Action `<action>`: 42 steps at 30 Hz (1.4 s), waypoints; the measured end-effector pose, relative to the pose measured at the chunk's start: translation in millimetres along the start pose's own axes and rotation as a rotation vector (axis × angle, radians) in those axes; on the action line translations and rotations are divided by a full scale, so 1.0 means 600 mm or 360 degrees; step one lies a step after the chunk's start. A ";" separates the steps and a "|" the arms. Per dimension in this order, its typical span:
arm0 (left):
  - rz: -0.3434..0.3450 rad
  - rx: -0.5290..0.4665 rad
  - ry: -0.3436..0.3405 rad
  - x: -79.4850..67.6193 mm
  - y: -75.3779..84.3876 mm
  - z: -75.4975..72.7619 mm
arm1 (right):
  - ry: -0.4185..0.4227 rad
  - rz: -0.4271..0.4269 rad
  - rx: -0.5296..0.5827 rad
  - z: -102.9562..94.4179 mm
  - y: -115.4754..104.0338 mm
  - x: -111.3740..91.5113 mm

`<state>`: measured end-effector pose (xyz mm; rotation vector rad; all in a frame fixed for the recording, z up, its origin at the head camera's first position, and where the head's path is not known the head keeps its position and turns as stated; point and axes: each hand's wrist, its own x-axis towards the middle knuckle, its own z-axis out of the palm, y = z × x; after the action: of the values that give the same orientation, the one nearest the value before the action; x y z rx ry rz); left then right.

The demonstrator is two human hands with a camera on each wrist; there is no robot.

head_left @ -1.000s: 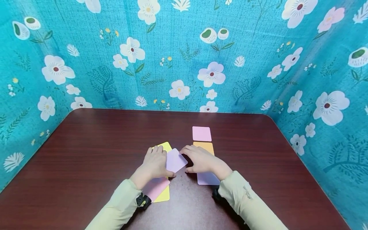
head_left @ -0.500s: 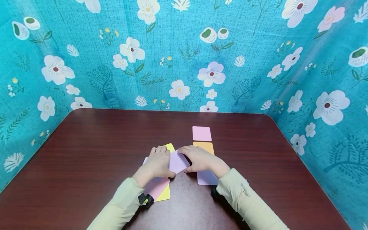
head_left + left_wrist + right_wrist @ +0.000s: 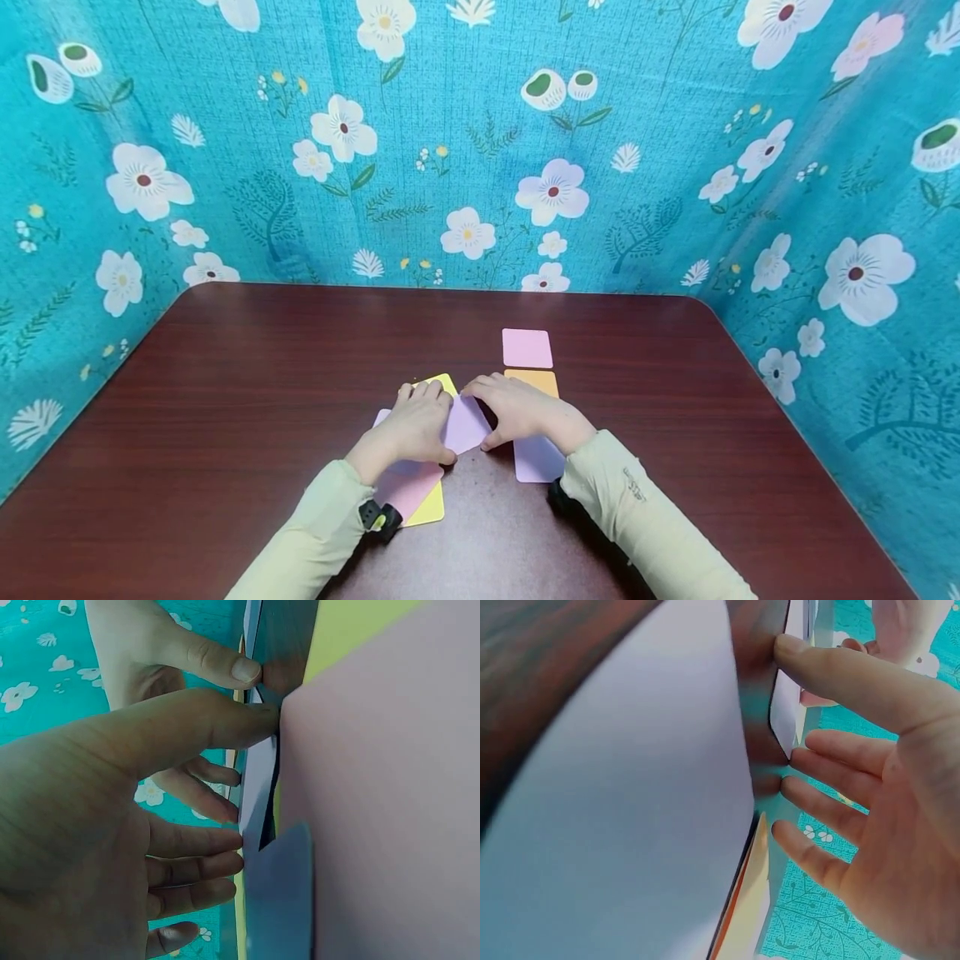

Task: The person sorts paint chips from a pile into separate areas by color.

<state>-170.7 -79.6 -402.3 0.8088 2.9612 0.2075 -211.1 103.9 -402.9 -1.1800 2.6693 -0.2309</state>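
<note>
A lilac card [image 3: 465,425] lies tilted between my two hands at the table's middle. My left hand [image 3: 438,423] rests its fingers over the card's left part, thumb against its near edge; a pink card [image 3: 408,487] and a yellow card [image 3: 429,508] lie under that hand. My right hand [image 3: 480,415] touches the card's right edge with straight fingers. In the left wrist view the lilac card [image 3: 255,787] shows edge-on beside the pink card [image 3: 390,825]. In the right wrist view my right hand [image 3: 795,701] meets its corner, above another lilac card [image 3: 630,825].
To the right runs a column of cards: a pink one [image 3: 527,347] farthest, an orange one [image 3: 536,379], then the second lilac one [image 3: 536,458] partly under my right wrist. The dark wooden table [image 3: 225,375] is walled on three sides by a teal floral cloth [image 3: 480,167].
The tilted lilac card and both hands have slid slightly away from me and left, so the card overlaps the yellow and pink cards more. The right column has not moved.
</note>
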 end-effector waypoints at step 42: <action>0.0041 0.0020 0.0110 0.005 0.013 0.003 | 0.0195 0.0026 -0.0052 -0.015 0.007 -0.059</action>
<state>-169.2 -71.1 -403.0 0.8593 3.0204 0.2230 -193.2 133.7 -390.8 -1.1894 2.7971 -0.2658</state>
